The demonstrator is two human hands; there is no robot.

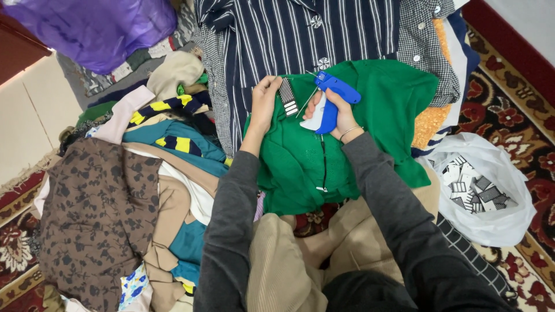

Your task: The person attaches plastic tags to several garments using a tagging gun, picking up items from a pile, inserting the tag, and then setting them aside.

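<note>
One striped tag pinched in left hand fingers, over green garment.

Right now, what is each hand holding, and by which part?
The right hand grips a blue tagging gun by its handle. The left hand pinches a small striped tag at its upper edge, against the green garment.

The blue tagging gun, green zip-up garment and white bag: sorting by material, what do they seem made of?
Blue tagging gun: apparently hard plastic, smooth with a slight sheen. Green zip-up garment: soft matte fabric, probably knit, creasing loosely. White bag: thin, crinkled, translucent plastic film.
</note>
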